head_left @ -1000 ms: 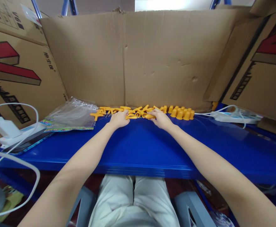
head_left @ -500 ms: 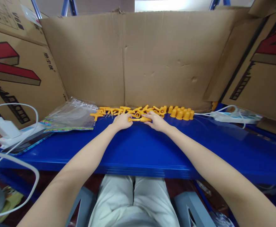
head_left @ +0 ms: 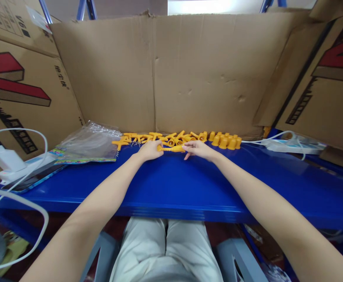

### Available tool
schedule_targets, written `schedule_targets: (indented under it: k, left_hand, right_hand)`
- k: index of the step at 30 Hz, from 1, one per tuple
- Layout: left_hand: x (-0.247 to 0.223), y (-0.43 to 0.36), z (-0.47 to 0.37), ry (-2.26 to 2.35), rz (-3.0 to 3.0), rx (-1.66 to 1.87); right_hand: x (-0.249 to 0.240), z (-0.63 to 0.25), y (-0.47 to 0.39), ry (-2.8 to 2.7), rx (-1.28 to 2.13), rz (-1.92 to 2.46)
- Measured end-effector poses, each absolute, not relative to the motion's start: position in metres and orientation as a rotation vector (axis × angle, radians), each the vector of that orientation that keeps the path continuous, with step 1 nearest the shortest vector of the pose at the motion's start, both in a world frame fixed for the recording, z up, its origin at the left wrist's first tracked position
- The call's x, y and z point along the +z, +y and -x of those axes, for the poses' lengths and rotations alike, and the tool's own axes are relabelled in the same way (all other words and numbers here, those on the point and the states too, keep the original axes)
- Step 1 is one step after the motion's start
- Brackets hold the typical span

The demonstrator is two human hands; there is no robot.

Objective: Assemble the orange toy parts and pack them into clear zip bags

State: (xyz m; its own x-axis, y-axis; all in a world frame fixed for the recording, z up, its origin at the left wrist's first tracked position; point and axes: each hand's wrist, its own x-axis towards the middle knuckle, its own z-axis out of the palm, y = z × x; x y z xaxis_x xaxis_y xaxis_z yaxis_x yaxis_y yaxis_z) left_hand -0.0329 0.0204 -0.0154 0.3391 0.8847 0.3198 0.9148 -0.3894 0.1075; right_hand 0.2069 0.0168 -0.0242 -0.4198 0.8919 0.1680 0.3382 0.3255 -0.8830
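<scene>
My left hand (head_left: 150, 150) is closed round the left end of a yellow piece with a ribbed shaft (head_left: 171, 149), held level just above the blue table (head_left: 171, 184). At the piece's right end is my right hand (head_left: 197, 150), its fingers spread and the fingertips close to that end. Behind both hands lies a row of yellow T-shaped handles (head_left: 154, 136), some with metal spirals showing. Several yellow caps (head_left: 223, 141) stand grouped to the right of them.
Clear plastic bags (head_left: 89, 143) lie at the left, beside a white power strip with a charger (head_left: 11, 160) and cables. Another white power strip (head_left: 295, 146) is at the right. A tall cardboard sheet (head_left: 212, 74) closes off the back, with printed boxes at both sides.
My right hand has loosened from the yellow piece and shifted slightly right, its fingers opening. My left hand has moved slightly left, still holding the piece.
</scene>
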Motion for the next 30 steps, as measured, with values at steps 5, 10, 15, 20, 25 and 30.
schedule_targets:
  k: [5,10,15,20,25,30]
  left_hand:
    - [-0.017,0.021,0.030,-1.752,2.430,-0.589]
    - [-0.016,0.020,0.028,-1.785,2.418,-0.620]
    - [-0.017,0.020,0.029,-1.740,2.456,-0.701]
    - [-0.016,0.019,0.027,-1.714,2.442,-0.779]
    - [-0.013,0.014,0.024,-1.745,2.389,-0.768]
    - [-0.013,0.013,0.023,-1.789,2.368,-0.740]
  right_hand:
    - [-0.018,-0.197,0.006,-1.701,1.140,1.258]
    - [-0.015,-0.202,0.006,-1.742,1.170,1.216]
    - [-0.013,-0.208,0.005,-1.773,1.205,1.200]
    - [-0.015,-0.201,0.005,-1.751,1.252,1.191]
    - [-0.015,-0.193,0.005,-1.605,1.278,1.276]
    - [-0.011,-0.199,0.005,-1.634,1.369,1.292]
